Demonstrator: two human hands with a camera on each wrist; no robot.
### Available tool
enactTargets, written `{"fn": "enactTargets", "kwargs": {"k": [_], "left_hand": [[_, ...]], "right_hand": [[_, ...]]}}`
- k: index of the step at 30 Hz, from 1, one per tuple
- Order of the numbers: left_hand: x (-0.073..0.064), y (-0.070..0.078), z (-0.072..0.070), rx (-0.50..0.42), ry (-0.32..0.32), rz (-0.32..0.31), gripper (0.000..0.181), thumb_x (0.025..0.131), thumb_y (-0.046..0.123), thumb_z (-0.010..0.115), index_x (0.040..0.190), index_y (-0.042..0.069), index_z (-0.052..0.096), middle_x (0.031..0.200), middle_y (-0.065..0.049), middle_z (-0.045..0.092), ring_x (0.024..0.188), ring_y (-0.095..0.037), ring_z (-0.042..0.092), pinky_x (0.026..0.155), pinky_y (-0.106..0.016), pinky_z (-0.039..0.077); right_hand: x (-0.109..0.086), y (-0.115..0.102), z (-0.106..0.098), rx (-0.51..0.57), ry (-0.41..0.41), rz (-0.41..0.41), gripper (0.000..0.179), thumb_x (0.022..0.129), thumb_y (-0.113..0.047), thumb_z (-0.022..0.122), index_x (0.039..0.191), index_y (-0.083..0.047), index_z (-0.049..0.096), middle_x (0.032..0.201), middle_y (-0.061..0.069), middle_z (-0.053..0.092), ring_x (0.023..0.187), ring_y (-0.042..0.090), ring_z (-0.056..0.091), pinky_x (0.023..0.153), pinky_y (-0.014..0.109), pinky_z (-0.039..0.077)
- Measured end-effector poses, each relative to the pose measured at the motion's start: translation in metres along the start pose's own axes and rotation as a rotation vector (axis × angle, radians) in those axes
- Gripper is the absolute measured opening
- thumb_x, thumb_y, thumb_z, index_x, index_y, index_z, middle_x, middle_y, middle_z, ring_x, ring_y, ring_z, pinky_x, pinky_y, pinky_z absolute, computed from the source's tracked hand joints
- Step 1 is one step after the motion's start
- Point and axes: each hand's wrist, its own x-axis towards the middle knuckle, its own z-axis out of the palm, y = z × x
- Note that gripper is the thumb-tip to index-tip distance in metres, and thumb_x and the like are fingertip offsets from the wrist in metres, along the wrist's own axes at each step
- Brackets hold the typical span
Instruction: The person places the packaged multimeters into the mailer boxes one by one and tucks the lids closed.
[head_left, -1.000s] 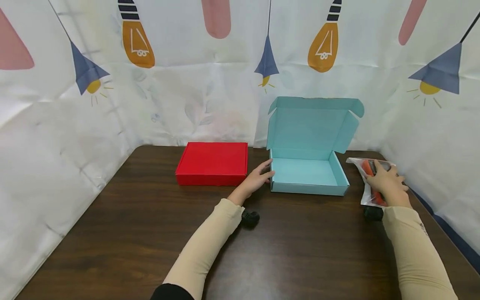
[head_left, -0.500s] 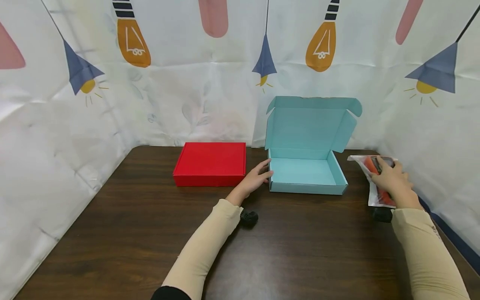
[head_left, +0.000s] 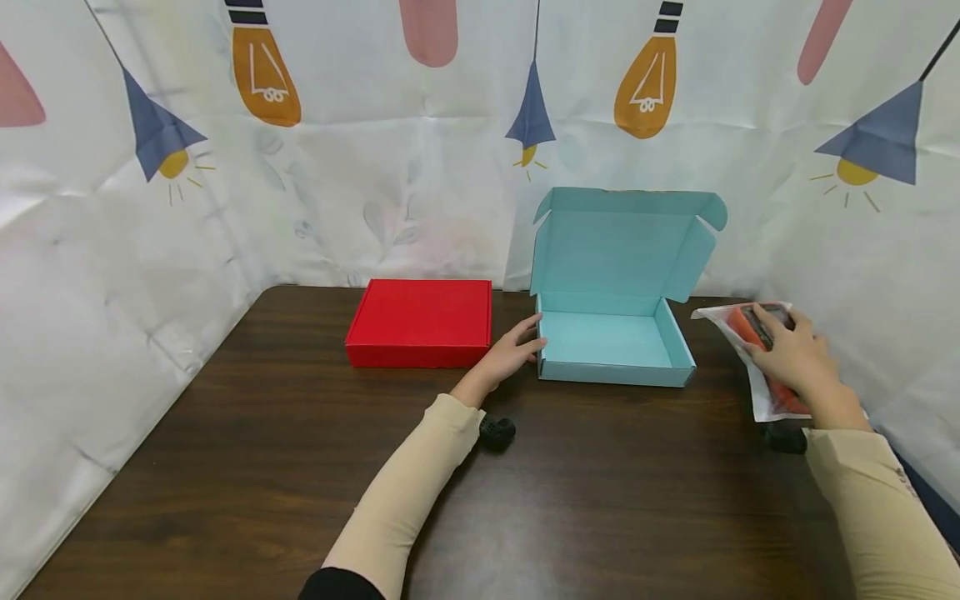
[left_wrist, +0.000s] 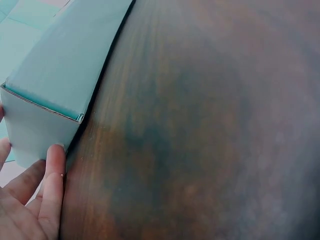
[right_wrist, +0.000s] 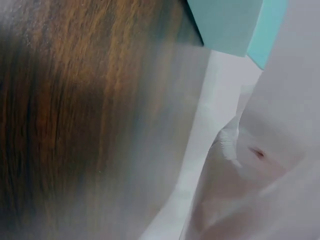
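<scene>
While the left hand (head_left: 506,358) lies loosely spread against the left side of the lid-up blue box (head_left: 615,372), the right hand (head_left: 798,358) grips a clear bag (head_left: 763,390) of orange-red contents (head_left: 741,323), right of the box and apart from it. Far fingertips hidden; cannot tell if the bag clears the table (head_left: 600,492). My judgement: grasp the firm part, not loose plastic; steady the box lightly.

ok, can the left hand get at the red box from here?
Likely yes: the left hand is close beside the closed red box, with nothing seen between them. It would first have to leave the open light-blue mailer box it touches.
</scene>
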Motion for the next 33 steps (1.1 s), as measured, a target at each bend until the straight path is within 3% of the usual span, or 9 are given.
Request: {"fn": "enactTargets", "kwargs": {"k": [11, 19, 33], "left_hand": [[0.0, -0.002, -0.001, -0.003, 0.001, 0.011, 0.063, 0.108, 0.031, 0.053, 0.164, 0.021, 0.027, 0.162, -0.014, 0.033, 0.114, -0.034, 0.061, 0.114, -0.054, 0.036], [-0.001, -0.003, 0.0, -0.019, -0.001, 0.01, 0.062, 0.108, 0.03, 0.054, 0.164, 0.023, 0.028, 0.163, -0.014, 0.032, 0.115, -0.036, 0.061, 0.114, -0.054, 0.036], [0.001, -0.003, 0.0, -0.021, -0.005, 0.015, 0.062, 0.108, 0.031, 0.053, 0.164, 0.023, 0.028, 0.163, -0.014, 0.033, 0.114, -0.034, 0.06, 0.114, -0.054, 0.036]], "right_hand": [[-0.008, -0.003, -0.009, -0.05, 0.003, -0.076, 0.079, 0.103, -0.036, 0.051, 0.164, -0.011, 0.008, 0.152, 0.047, 0.002, 0.12, 0.079, 0.021, 0.081, 0.085, 0.03], [-0.02, -0.01, -0.011, -0.063, 0.049, -0.124, 0.077, 0.103, -0.038, 0.053, 0.164, -0.011, 0.014, 0.156, 0.043, 0.006, 0.119, 0.079, 0.024, 0.081, 0.085, 0.031], [-0.036, -0.028, -0.021, -0.067, 0.114, -0.262, 0.08, 0.099, -0.028, 0.065, 0.164, -0.013, 0.021, 0.155, 0.042, 0.015, 0.118, 0.075, 0.029, 0.081, 0.081, 0.035]]}}
